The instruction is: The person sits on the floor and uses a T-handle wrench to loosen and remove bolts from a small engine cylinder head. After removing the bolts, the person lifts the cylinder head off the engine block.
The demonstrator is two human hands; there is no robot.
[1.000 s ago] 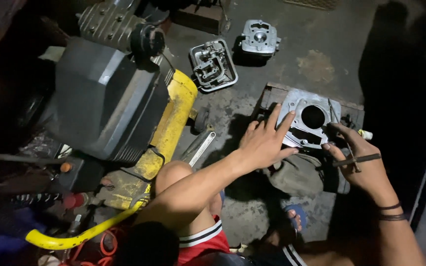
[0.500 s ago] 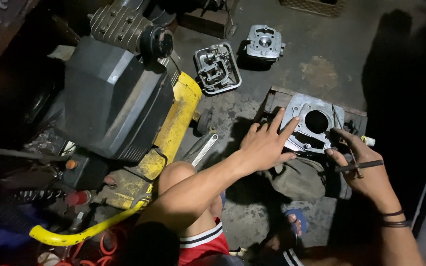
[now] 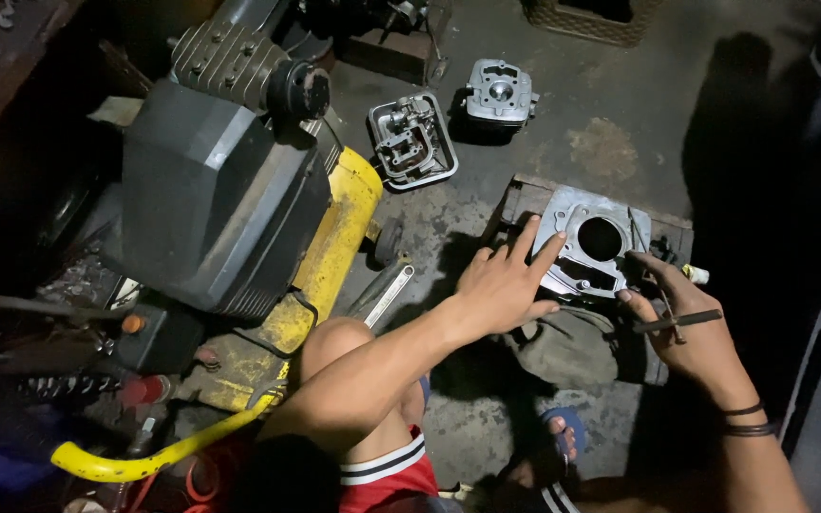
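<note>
Flat and released, the left hand (image 3: 504, 285) makes no grip at all: its palm and spread fingers press on the left edge of the silver cast-metal engine cylinder block with a round bore (image 3: 593, 242), seemingly to steady it. That block sits on a low wooden board (image 3: 525, 195) on the stained concrete floor (image 3: 610, 123), right of centre, which keeps it off the floor and level. Far left stands a grey-shrouded air compressor on a yellow tank (image 3: 239, 209), with a flat steel wrench (image 3: 384, 293) lying just beside the tank, near the person's bare knee. Farther off lie a grey metal cylinder head with its valve gear exposed (image 3: 413, 141) and a second small silver engine casting (image 3: 498, 93), set well apart. On the right, the right hand (image 3: 700, 332) closes its grip around a thin dark T-handled metal tool (image 3: 665, 302), whose shaft slants up toward the block's right edge.
</note>
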